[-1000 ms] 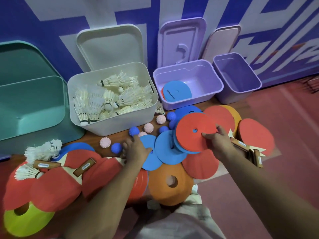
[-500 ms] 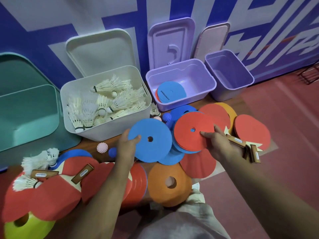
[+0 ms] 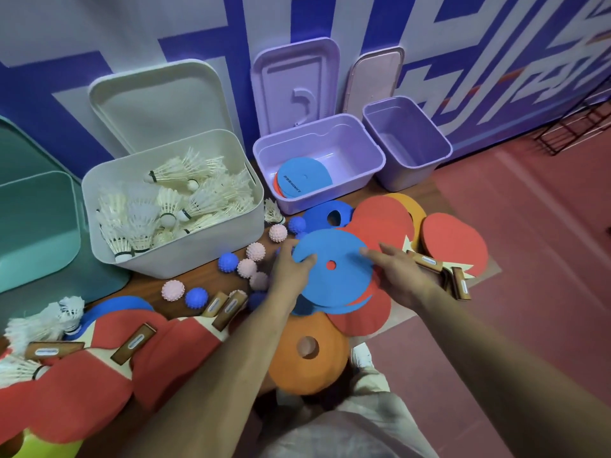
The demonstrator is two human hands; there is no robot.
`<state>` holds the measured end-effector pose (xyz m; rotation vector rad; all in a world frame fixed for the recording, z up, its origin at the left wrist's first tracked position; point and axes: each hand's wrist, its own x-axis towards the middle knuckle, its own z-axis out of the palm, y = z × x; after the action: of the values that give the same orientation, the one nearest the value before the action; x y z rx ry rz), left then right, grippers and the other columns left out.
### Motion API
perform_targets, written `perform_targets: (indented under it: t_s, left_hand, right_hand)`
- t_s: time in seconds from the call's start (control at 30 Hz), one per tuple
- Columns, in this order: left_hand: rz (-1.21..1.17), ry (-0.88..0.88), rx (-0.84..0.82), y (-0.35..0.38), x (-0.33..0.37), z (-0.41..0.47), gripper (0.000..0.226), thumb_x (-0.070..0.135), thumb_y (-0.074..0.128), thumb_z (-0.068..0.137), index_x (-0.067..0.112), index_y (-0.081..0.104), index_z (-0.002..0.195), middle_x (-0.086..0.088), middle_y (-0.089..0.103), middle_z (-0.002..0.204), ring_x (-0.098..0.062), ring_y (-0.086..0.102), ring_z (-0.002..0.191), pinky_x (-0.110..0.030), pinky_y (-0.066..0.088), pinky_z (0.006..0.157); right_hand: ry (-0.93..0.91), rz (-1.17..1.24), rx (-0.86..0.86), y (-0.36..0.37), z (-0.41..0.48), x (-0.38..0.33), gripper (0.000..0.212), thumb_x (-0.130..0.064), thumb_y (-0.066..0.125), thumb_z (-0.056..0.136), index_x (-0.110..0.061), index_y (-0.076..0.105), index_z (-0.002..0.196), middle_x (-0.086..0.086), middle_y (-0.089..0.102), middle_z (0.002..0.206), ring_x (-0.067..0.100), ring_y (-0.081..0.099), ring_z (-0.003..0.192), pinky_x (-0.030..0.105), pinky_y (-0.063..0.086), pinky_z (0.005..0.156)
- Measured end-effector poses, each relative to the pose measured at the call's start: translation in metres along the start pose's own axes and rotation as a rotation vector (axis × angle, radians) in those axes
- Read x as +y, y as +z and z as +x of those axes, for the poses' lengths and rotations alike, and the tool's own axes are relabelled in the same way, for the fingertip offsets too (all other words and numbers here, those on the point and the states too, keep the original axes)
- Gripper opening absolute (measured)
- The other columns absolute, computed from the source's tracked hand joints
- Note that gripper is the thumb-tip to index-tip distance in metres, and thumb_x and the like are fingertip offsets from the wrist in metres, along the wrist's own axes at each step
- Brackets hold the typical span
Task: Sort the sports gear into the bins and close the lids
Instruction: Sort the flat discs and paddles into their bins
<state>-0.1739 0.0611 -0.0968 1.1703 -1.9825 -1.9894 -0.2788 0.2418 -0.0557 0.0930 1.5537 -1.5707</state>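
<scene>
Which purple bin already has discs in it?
The wider purple bin next to the white bin; a blue disc lies inside, none in the narrower purple bin.

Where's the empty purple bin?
In the head view, the empty purple bin sits far right in the row along the wall, beside the lilac bin holding discs, with a pink lid leaning behind it.

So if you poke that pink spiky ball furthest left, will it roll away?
Probably a little: the pink spiky ball is round and lies loose on the flat brown surface, so it should roll. Its nubs would likely stop it soon and make it easy to grip.
</scene>
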Motion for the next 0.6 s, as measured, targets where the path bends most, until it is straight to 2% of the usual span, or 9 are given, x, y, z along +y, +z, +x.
perform_targets:
  t_s: [0.07, 0.17, 0.23, 0.3, 0.37, 0.43, 0.47, 0.53, 0.6]
  left_hand:
    - [0.103, 0.009, -0.033, 0.007, -0.002, 0.005, 0.037, 0.034, 0.071, 0.078, 0.038, 0.048, 0.107, 0.003, 0.061, 0.106, -0.024, 0.062, 0.098, -0.046, 0.055, 0.083]
    - [0.192, 0.048, -0.018, 0.011, -0.003, 0.008, 0.041, 0.027, 0.069, 0.085, 0.026, 0.048, 0.12, 0.002, 0.059, 0.109, -0.021, 0.06, 0.102, -0.044, 0.051, 0.089]
    - [0.429, 0.1, 0.121, 0.005, -0.013, 0.01, 0.039, 0.024, 0.069, 0.083, 0.017, 0.054, 0.118, -0.007, 0.057, 0.116, -0.027, 0.055, 0.111, -0.04, 0.047, 0.094]
    - [0.665, 0.019, 0.225, -0.002, -0.028, 0.008, 0.053, 0.03, 0.074, 0.077, 0.011, 0.054, 0.123, -0.017, 0.053, 0.121, -0.036, 0.048, 0.117, -0.042, 0.042, 0.099]
    - [0.721, -0.139, 0.207, -0.002, -0.04, 0.003, 0.072, 0.038, 0.079, 0.073, 0.006, 0.047, 0.129, -0.022, 0.051, 0.125, -0.039, 0.046, 0.121, -0.043, 0.042, 0.1]
    - [0.666, -0.187, 0.155, 0.006, -0.051, 0.0, 0.082, 0.034, 0.081, 0.073, 0.001, 0.04, 0.135, -0.022, 0.051, 0.132, -0.036, 0.049, 0.122, -0.04, 0.045, 0.098]
    - [0.638, -0.195, 0.144, 0.011, -0.055, -0.001, 0.083, 0.029, 0.082, 0.073, -0.001, 0.037, 0.136, -0.02, 0.051, 0.134, -0.035, 0.05, 0.122, -0.039, 0.046, 0.097]
    - [0.585, -0.218, 0.176, 0.018, -0.062, 0.0, 0.081, 0.021, 0.083, 0.073, -0.003, 0.037, 0.135, -0.02, 0.053, 0.135, -0.033, 0.053, 0.121, -0.036, 0.046, 0.094]
    - [0.575, -0.284, 0.25, 0.024, -0.066, 0.0, 0.082, 0.021, 0.083, 0.072, -0.004, 0.038, 0.135, -0.022, 0.051, 0.135, -0.034, 0.052, 0.121, -0.036, 0.046, 0.093]
  right_hand:
    - [-0.046, -0.065, 0.004, -0.008, -0.006, -0.001, 0.038, -0.002, 0.069, 0.086, -0.006, 0.058, 0.122, 0.01, 0.07, 0.116, 0.029, 0.068, 0.105, 0.046, 0.056, 0.09]
    - [-0.088, -0.087, 0.071, -0.025, -0.005, -0.006, 0.045, 0.004, 0.07, 0.081, -0.008, 0.059, 0.123, 0.01, 0.071, 0.116, 0.032, 0.068, 0.106, 0.049, 0.056, 0.089]
    - [-0.123, -0.114, 0.117, -0.039, -0.003, -0.011, 0.045, 0.003, 0.071, 0.08, -0.012, 0.061, 0.121, 0.008, 0.072, 0.113, 0.032, 0.068, 0.105, 0.044, 0.058, 0.082]
    - [-0.168, -0.144, 0.148, -0.052, -0.002, -0.016, 0.048, 0.003, 0.072, 0.079, -0.017, 0.062, 0.121, 0.006, 0.072, 0.111, 0.031, 0.068, 0.103, 0.04, 0.059, 0.076]
    - [-0.191, -0.157, 0.167, -0.062, -0.002, -0.021, 0.054, 0.002, 0.071, 0.08, -0.025, 0.057, 0.124, 0.007, 0.07, 0.111, 0.028, 0.068, 0.092, 0.027, 0.056, 0.058]
    - [-0.217, -0.198, 0.164, -0.069, -0.003, -0.022, 0.063, 0.003, 0.07, 0.081, -0.035, 0.05, 0.127, 0.005, 0.065, 0.112, 0.022, 0.063, 0.084, 0.016, 0.048, 0.048]
    - [-0.232, -0.222, 0.146, -0.073, -0.001, -0.022, 0.066, 0.003, 0.07, 0.081, -0.039, 0.048, 0.127, 0.004, 0.064, 0.113, 0.021, 0.063, 0.086, 0.016, 0.048, 0.049]
    - [-0.242, -0.271, 0.109, -0.08, 0.001, -0.02, 0.067, 0.0, 0.072, 0.081, -0.046, 0.05, 0.124, 0.002, 0.066, 0.115, 0.021, 0.066, 0.095, 0.024, 0.055, 0.062]
    - [-0.247, -0.328, 0.073, -0.088, 0.003, -0.018, 0.065, -0.002, 0.072, 0.081, -0.048, 0.052, 0.122, -0.001, 0.067, 0.115, 0.017, 0.067, 0.099, 0.031, 0.058, 0.074]
